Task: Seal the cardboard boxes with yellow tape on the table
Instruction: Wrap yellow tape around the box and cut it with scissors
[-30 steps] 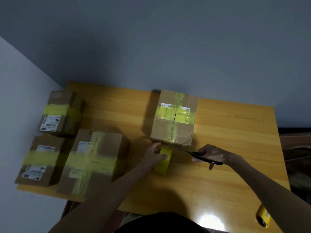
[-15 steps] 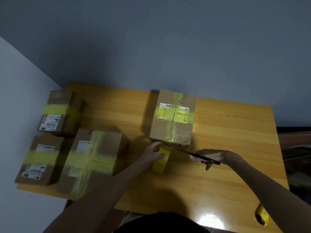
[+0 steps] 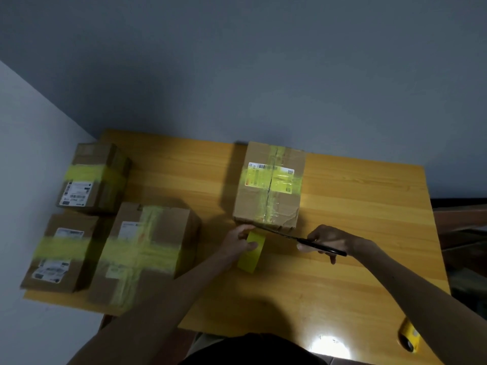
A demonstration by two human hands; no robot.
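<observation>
Fingers [image 3: 246,228] of the left hand [image 3: 237,241] are curled round the yellow tape roll [image 3: 251,255], which is held on its edge just below the near side of the centre box [image 3: 268,196], in the middle of the frame. The roll is judged to be light and stiff, so it is best taken by its rim, as is done now. The tape itself is thin, soft and sticky, and it is likely to fold onto itself if it is not kept tight. A strip between the roll and the box cannot be made out clearly.

The scissors [image 3: 307,242] are gripped at the black handle by the right hand [image 3: 329,239], right of centre. Its fingers are closed round the handle, and the blades are pointed to the left, across the gap between the box and the roll. Whether the blades are parted cannot be told.

Both forearms are stretched forward from the bottom of the frame, with the wrists low over the table [image 3: 355,206].

The centre box is already crossed with yellow tape on its top. Three taped boxes [image 3: 147,248] are seen at the left side of the frame. A small yellow object [image 3: 408,337] is seen at the lower right corner; what it is cannot be told.
</observation>
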